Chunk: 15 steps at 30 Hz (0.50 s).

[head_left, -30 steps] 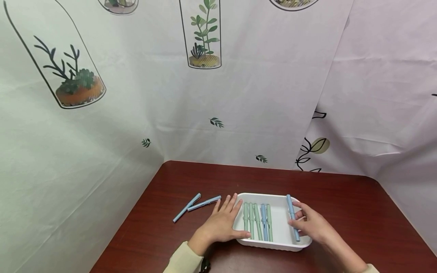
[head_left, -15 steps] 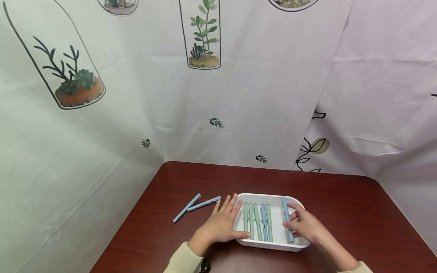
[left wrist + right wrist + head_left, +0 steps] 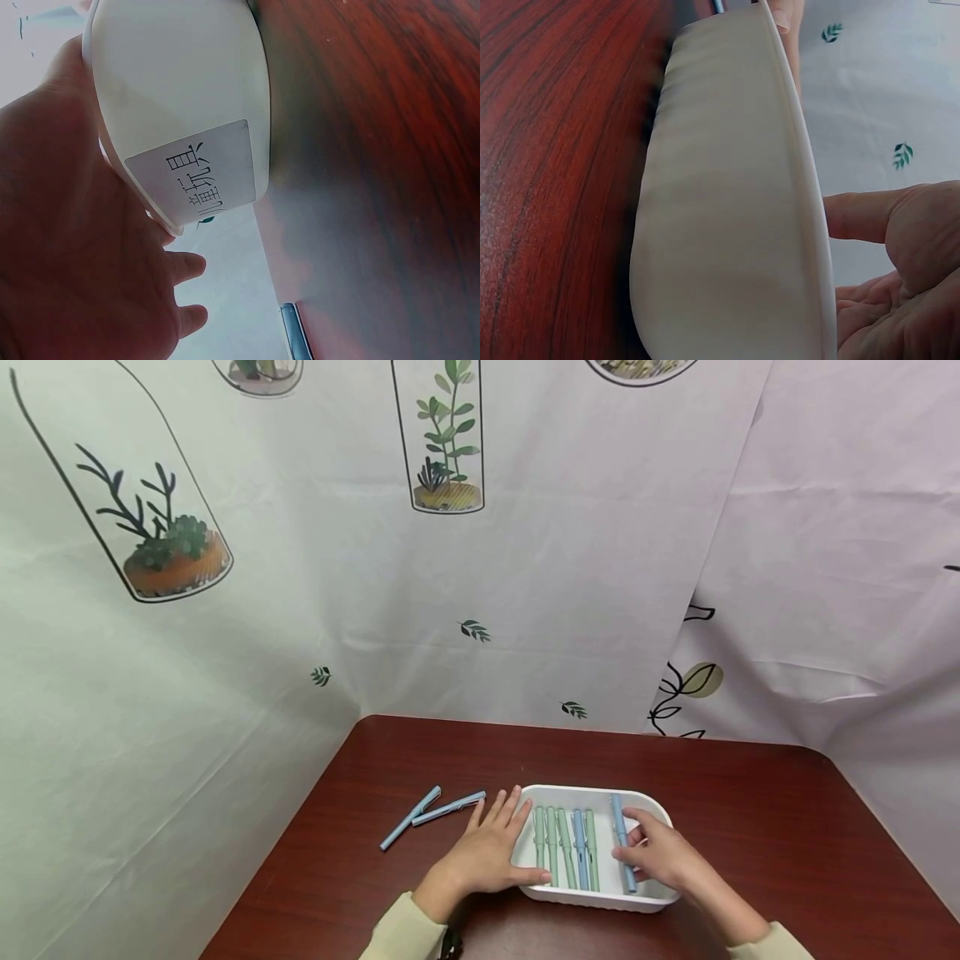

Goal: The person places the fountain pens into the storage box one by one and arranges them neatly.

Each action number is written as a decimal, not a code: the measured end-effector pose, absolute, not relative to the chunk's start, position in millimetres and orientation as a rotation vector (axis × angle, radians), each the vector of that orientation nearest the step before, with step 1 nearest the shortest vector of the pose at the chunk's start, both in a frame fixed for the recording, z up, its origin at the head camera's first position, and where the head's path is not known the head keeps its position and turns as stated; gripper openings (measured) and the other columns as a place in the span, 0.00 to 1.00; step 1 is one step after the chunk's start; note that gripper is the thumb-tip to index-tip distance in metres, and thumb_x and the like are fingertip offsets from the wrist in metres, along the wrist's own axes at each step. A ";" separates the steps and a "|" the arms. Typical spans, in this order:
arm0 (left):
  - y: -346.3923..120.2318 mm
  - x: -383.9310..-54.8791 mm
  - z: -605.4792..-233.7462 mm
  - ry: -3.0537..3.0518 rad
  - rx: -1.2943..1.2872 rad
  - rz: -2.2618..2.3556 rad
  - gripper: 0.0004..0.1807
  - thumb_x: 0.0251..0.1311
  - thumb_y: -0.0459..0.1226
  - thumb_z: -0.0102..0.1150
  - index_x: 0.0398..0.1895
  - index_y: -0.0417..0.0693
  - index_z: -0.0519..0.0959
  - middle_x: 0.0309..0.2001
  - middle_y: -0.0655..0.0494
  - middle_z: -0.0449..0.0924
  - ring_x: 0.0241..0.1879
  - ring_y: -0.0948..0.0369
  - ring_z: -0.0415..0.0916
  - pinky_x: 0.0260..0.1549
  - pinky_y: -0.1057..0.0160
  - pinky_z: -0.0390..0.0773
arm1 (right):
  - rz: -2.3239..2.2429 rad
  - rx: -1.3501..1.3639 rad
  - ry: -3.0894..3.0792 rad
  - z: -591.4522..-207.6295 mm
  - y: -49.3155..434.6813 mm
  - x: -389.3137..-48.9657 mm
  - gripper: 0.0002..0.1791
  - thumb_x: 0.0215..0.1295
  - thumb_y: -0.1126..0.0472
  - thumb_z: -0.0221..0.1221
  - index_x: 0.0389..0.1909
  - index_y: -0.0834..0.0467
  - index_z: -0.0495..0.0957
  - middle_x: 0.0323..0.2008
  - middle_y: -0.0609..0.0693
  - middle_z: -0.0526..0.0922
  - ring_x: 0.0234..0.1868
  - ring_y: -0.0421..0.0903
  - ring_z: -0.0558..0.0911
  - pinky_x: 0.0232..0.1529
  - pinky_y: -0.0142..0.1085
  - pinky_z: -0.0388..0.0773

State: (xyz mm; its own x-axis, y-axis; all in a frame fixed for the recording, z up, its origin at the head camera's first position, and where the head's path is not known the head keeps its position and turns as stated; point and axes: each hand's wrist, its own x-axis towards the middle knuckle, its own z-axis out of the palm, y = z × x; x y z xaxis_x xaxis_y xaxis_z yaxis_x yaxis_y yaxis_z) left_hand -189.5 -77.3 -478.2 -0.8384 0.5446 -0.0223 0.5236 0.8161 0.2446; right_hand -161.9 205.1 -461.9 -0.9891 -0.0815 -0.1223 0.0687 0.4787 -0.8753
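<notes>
Head view: blue pen [image 3: 622, 833] pinched between the thumb and fingers of the right hand [image 3: 663, 852], at the right half of the white tray [image 3: 592, 900]. Impossible to tell whether touching the tray's floor or just above it. Long axis running from near rim toward far rim, slightly slanted, roughly parallel to the row on its left: four green pens [image 3: 552, 839], with a second blue pen [image 3: 581, 852] between the third and the last. Key relation, as a judgement: the sideways gap between held pen and rightmost green one, directly left of the right hand's fingertips. Left hand [image 3: 487, 856] spread at the tray's left rim, fingers straight and gripping nothing, thumb over the near corner. Closer to that hand: two loose blue pens [image 3: 410, 817] on the worktop [image 3: 787, 827], one with an end just beside the fingertips. No writing legible on any pen.

Left wrist view: white label [image 3: 142, 169] on the tray's end wall, reading 儿童玩具 ("children's toys"), turned sideways here. Left hand beside the rim, two fingertips extending past the corner.

Right wrist view: plain outer wall of the tray, without visible lettering. Right hand beyond the rim, held pen hidden, grip impossible to confirm from this angle alone.
</notes>
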 end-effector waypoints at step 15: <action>-76.4 -190.9 -478.1 2.908 0.851 0.360 0.59 0.56 0.73 0.55 0.82 0.51 0.50 0.82 0.48 0.41 0.80 0.47 0.42 0.74 0.38 0.46 | -1.500 0.016 2.552 -469.6 194.1 -167.7 0.38 0.56 0.74 0.68 0.67 0.76 0.62 0.30 0.55 0.73 0.23 0.47 0.78 0.23 0.42 0.83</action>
